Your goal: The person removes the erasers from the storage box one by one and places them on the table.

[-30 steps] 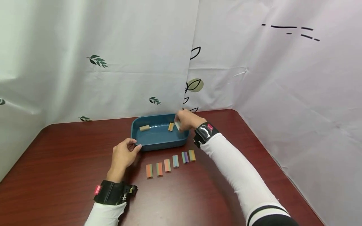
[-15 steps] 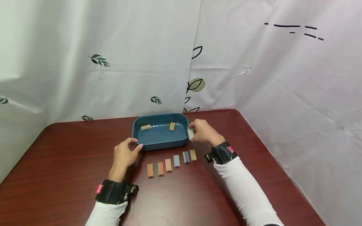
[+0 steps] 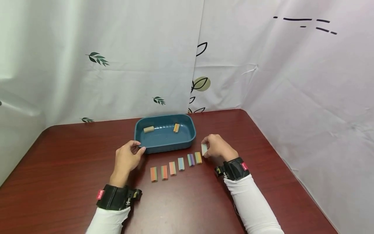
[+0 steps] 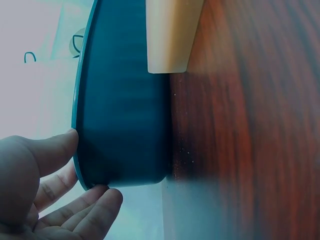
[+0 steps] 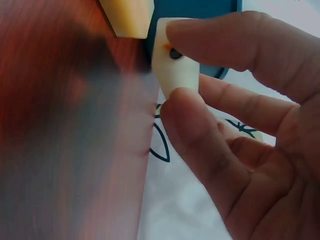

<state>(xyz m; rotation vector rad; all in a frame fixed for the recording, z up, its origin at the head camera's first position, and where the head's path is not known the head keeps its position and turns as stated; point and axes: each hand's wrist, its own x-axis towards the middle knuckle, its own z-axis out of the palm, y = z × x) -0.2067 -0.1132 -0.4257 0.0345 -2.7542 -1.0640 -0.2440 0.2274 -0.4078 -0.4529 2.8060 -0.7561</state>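
Red-brown table (image 3: 58, 169) | left hand (image 3: 126, 159) grips tray (image 3: 163, 148) | right hand (image 3: 217, 148) pinches block (image 3: 204, 149)

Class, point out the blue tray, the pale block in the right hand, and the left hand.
blue tray (image 3: 163, 150), head view, near wall.
pale block (image 3: 204, 149), head view, visible face.
left hand (image 3: 126, 158), head view, back of hand.

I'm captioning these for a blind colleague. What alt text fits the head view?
A person's right hand pinches a small pale block at the right end of a row of six coloured blocks on a dark red table, while the left hand holds the rim of a blue tray containing two more pieces.
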